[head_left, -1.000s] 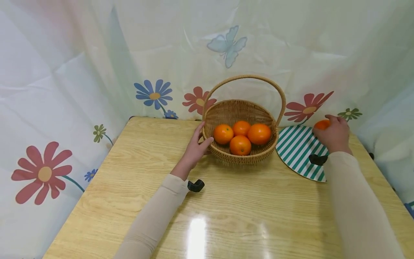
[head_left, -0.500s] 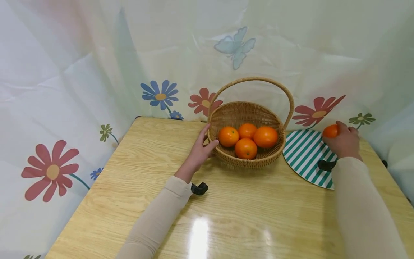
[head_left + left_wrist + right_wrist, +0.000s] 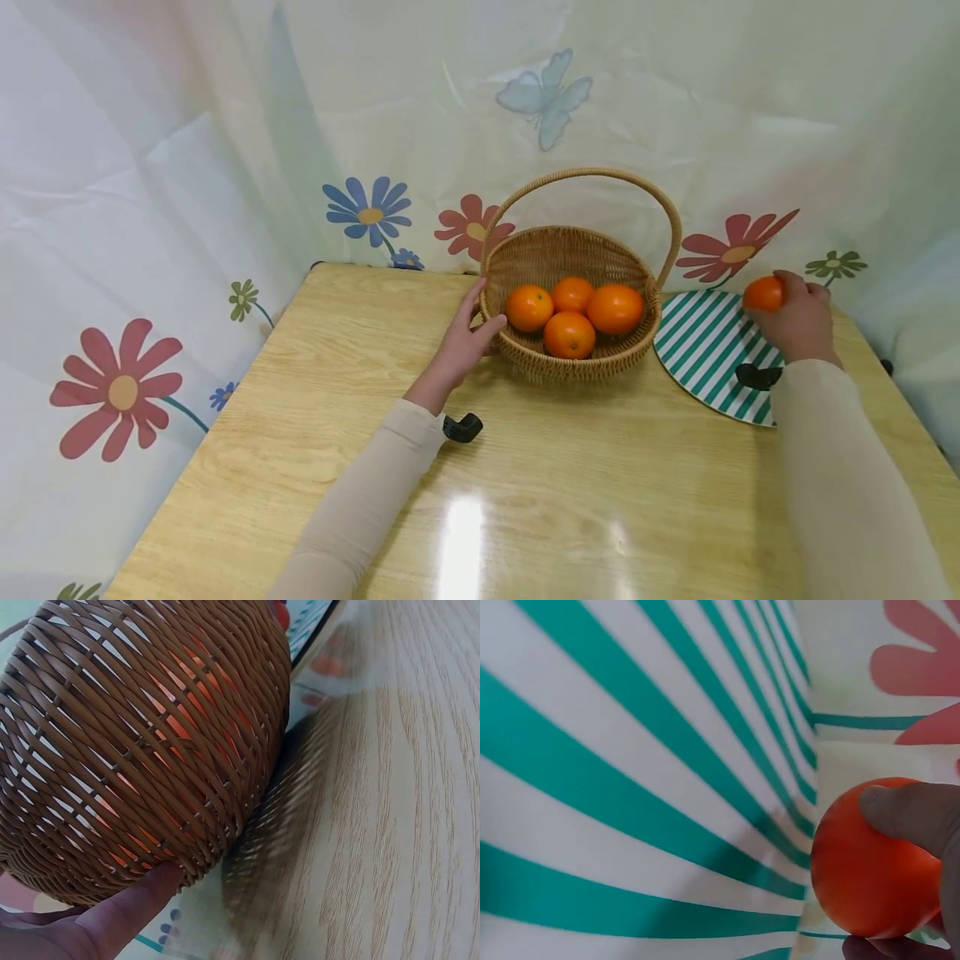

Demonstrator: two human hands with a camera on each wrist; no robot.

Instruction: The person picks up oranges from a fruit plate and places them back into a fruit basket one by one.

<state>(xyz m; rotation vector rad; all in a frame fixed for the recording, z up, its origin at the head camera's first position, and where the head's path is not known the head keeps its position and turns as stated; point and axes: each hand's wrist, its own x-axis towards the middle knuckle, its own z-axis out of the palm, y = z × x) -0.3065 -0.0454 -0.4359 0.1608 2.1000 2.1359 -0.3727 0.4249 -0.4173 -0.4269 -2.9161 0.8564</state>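
Note:
In the head view, my left hand (image 3: 457,350) holds the left side of a wicker basket (image 3: 577,367), with the thumb at its rim. The left wrist view has one finger (image 3: 139,904) pressing the basket's woven wall (image 3: 135,750). Several oranges, one of them in front (image 3: 570,335), lie inside. At the right, my right hand (image 3: 801,321) pinches another orange (image 3: 765,293) above the far part of a round green-and-white striped mat (image 3: 708,354). The right wrist view has the thumb (image 3: 911,810) on top of this orange (image 3: 874,862) and fingertips beneath.
The basket's tall arched handle (image 3: 592,173) rises above its rim. Behind the wooden table (image 3: 585,483) hangs a flowered curtain (image 3: 420,92), close to the basket and mat. Black wrist-worn devices (image 3: 462,427) stick out near both cuffs.
The head view has shifted slightly. More of the orange in my right hand shows now than a second ago. My left hand stays on the basket, and the oranges inside have not moved.

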